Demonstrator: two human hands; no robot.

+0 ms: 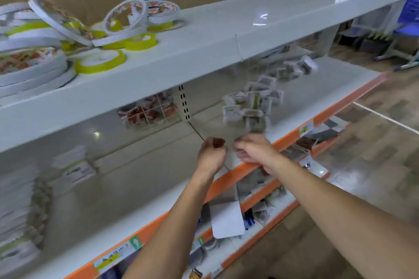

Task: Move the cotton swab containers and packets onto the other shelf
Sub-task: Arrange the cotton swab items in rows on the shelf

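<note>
Left hand [212, 153] curled into a loose fist over the middle shelf [145, 174], nothing visibly held. Right hand [255, 149] just beside it, fingers bent, hovering near the orange front edge [292, 136]; motion blur, can't tell if it holds anything. Pile of small packets [248, 106] sits on the same shelf just beyond the right hand. Blurred packets [74, 166] lie further left. Round lidded containers [68, 36] stacked on the upper shelf [204, 36].
</note>
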